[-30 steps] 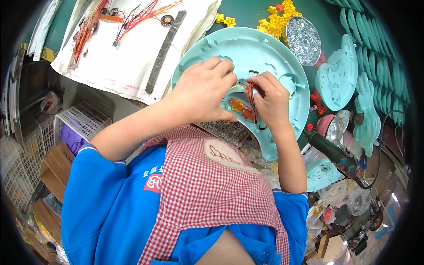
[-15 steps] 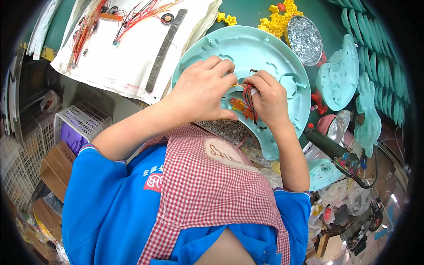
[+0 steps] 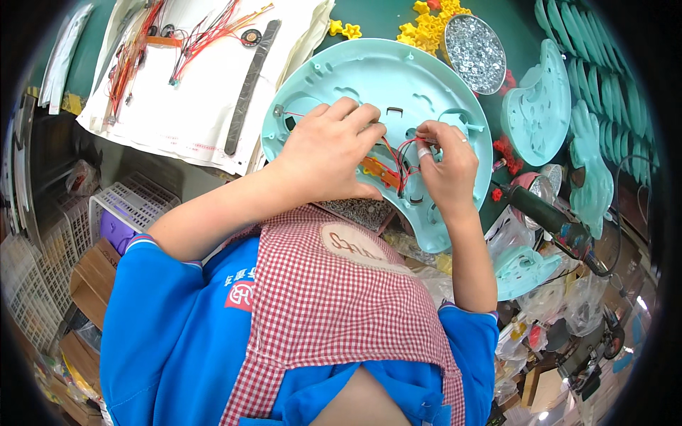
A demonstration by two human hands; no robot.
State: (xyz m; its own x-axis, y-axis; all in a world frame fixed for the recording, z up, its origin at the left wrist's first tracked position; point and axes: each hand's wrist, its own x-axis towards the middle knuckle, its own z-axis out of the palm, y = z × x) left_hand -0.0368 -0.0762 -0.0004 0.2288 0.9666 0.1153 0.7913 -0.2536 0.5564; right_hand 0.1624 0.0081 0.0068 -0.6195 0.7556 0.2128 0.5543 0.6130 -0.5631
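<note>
A light-teal crescent-shaped plastic shell (image 3: 426,78) lies with its hollow, ribbed inside facing up. My left hand (image 3: 330,149) reaches over its left part, fingers curled down and thumb stretched toward the inner curved edge. Its fingertips lie beside the wires, but what they grip is hidden. My right hand (image 3: 451,167) pinches thin red wires (image 3: 408,144) between thumb and fingertips over the middle of the shell. An orange circuit board (image 3: 381,172) sits inside near the inner curve, with red and black wires rising around it. A red wire also runs left from beneath my left hand.
Wired speakers (image 3: 251,37) and a dark strip (image 3: 252,89) lie on white sheets at left. Yellow star pieces (image 3: 426,32) and a bowl of small clear parts (image 3: 476,55) stand behind. More teal shells (image 3: 536,106) and a dark-handled tool (image 3: 543,213) are at right.
My right hand has shifted slightly right and turned, drawing the red wires out from the bundle. My left hand stays over the shell. The whole view has shifted slightly.
</note>
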